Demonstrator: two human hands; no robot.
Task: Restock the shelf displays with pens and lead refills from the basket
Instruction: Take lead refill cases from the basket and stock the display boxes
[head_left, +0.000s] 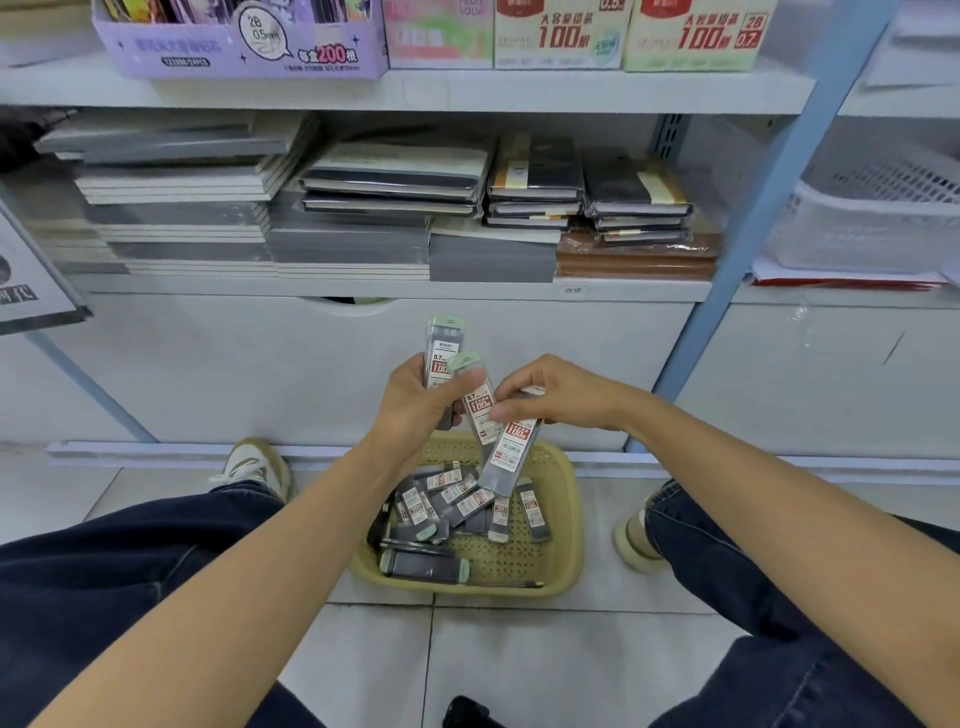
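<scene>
Lead refill cases are in three places. The left hand (415, 410) grips two of them, its fingers curled round their lower parts: an upright case (443, 353) and a tilted case (479, 402) just beside it. Each has a pale green cap and a white label with "0.7" and a red "100". The right hand (556, 395) pinches the upper end of a third case (511, 449), which hangs tilted over the basket (569, 483) and has the same red "100" on its label. Its upper end is hidden by the fingers.

More loose cases (447, 506) lie mixed in the yellow basket, which stands on the tiled floor (519, 665) between the person's knees, in front of the shelf unit.

On the upper shelf stands a purple display box (244, 52) marked "2B 0.5mm" and "200". To the right are a cream box (558, 36) with "100" and another box (696, 36) with "100", "2B" and "0.7". The shelf below carries stacks of notebooks (395, 182). Far right stands a white mesh basket (872, 223).
</scene>
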